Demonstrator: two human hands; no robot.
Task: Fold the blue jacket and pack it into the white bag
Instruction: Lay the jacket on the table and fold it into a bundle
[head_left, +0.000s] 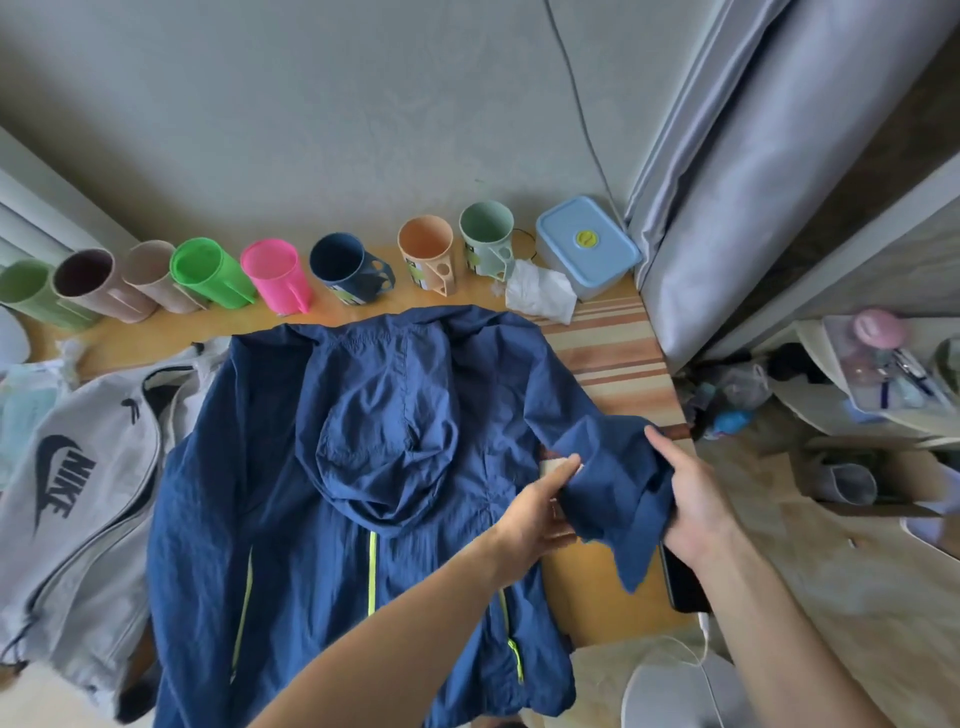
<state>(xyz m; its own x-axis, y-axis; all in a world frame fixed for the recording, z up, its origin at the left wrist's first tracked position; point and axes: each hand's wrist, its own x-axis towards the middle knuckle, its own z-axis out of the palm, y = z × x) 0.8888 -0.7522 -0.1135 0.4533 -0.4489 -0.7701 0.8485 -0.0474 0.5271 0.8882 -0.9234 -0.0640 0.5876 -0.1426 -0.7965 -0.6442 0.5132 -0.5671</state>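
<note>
On the wooden table (613, 587), the blue jacket (322, 467) is lying spread out, front side up, with its hood (384, 431) flopped down over the chest and its yellow-green zips showing near the hem. The body is still lying flat and unfolded, and the left sleeve is not distinguishable from the body on that side.

The right sleeve (608, 483) is being gathered at the right edge of the table. The right hand (691, 499) is closing its grip around the bunched cuff end, fingers wrapped over the cloth. The left hand (535, 509) is reaching across the jacket and pinching the same sleeve closer to the armpit; its grip is narrowed on the fabric, though the fingertips are partly hidden behind a fold. A small pale label or tag appears to be showing at that hand, too unclear to identify.

Judgement on progress: the folding is only beginning. The sleeve is apparently about to be brought inward; the other sleeve, the hood and the body folds remain.

A pale grey-white bag (83, 499) with a dark logo is lying just left of the jacket, touching its left edge, with nothing packed yet. A row of coloured cups (275, 275) is standing along the far edge of the table, clear of the work.
</note>
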